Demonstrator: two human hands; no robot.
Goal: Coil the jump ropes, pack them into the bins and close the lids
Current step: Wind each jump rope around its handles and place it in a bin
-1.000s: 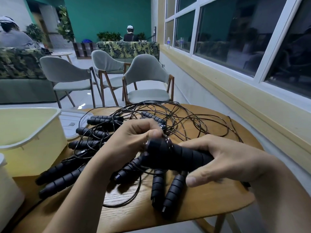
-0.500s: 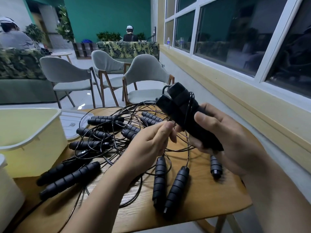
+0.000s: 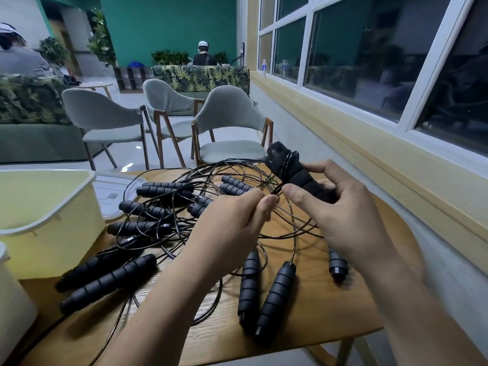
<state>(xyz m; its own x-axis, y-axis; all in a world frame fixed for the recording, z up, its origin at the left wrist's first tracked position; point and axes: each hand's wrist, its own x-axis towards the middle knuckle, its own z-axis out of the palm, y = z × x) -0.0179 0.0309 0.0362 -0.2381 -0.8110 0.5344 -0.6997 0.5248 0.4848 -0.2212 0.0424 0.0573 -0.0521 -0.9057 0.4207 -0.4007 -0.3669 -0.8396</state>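
Fingers [image 3: 290, 192] of your right hand [image 3: 351, 220] were curled round the bundled pair of handles [image 3: 291, 173], which tilted up and away above the table [image 3: 317, 310], with a few turns of cord [image 3: 277, 189] wound near its top. Your left hand [image 3: 237, 228] pinched that cord between thumb and forefinger, just beside the right fingertips.

And the room to move: bare wood lay under your right wrist, running to the round table's right edge, with one loose handle [image 3: 336, 265] near that rim. Two more pointed at the near edge, close to it. To the left, the open yellow bin [image 3: 52, 233] hemmed the pile in, its white lid [image 3: 116, 191] flat behind it and a second white bin [image 3: 13, 313] at the corner.

The count: thirteen loose handles I could make out, though the tangle [image 3: 224, 167] may have hidden more. Three grey chairs [image 3: 232, 122] stood beyond the table, with a long window [image 3: 369, 62] along the right wall.
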